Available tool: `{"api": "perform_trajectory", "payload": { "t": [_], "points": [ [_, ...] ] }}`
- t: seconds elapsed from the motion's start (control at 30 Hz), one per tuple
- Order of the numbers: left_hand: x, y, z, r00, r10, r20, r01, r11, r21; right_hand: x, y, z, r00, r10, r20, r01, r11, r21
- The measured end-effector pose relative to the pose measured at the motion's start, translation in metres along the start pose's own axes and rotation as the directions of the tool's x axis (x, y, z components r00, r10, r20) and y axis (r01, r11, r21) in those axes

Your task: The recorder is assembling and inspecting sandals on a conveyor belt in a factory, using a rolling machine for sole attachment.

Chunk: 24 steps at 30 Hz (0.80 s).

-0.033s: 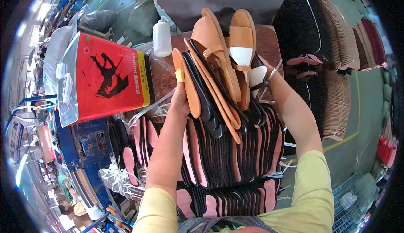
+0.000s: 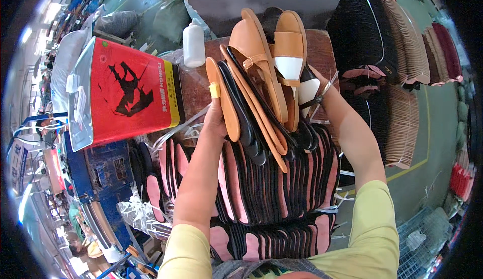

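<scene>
My left hand [image 2: 215,117], with yellow tape round one digit, is closed on the outermost tan insole [image 2: 229,105]; its fingers are mostly hidden behind it. Beside that insole stand several black insoles [image 2: 245,123] and more tan ones [image 2: 257,110], leaning together. To their right are a tan closed-toe sandal [image 2: 251,42] and a tan open-toe sandal [image 2: 289,40] with a white inner sole. My right hand [image 2: 321,85] grips a black-strapped sandal [image 2: 308,91] with a white inner sole at the right end; its fingertips are partly hidden.
Bundled pink-and-black insoles [image 2: 282,183] fill the near side. On the left stands a red tin [image 2: 128,92]; behind it is a white squeeze bottle [image 2: 193,46] on the brown tabletop [image 2: 319,45]. Tall stacks of black [image 2: 359,32] and beige [image 2: 402,123] pieces rise on the right. A person [image 2: 83,249] is far left.
</scene>
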State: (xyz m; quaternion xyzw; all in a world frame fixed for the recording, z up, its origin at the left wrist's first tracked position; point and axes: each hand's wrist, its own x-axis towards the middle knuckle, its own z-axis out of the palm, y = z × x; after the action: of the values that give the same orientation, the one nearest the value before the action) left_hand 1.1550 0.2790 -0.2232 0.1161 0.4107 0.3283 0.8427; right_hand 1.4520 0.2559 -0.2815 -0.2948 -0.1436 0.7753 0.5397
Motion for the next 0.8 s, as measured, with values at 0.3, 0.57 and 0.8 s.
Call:
{"api": "perform_trajectory", "payload": {
  "t": [0.3, 0.57, 0.8],
  "points": [
    [-0.025, 0.032, 0.042, 0.918, 0.018, 0.397, 0.028, 0.993, -0.112, 0.006, -0.036, -0.007, 0.957, 0.04, 0.288, -0.091, 0.982, 0.165],
    [-0.125, 0.061, 0.104, 0.98, 0.19, 0.052, -0.194, 0.977, 0.093, -0.075, -0.095, 0.046, 1.0, -0.03, 0.007, 0.03, 0.999, -0.025],
    [-0.278, 0.034, 0.03, 0.987, 0.06, 0.152, -0.061, 0.998, 0.006, -0.175, -0.016, 0.183, 0.992, -0.052, -0.118, 0.005, 0.931, -0.366]
  ]
}}
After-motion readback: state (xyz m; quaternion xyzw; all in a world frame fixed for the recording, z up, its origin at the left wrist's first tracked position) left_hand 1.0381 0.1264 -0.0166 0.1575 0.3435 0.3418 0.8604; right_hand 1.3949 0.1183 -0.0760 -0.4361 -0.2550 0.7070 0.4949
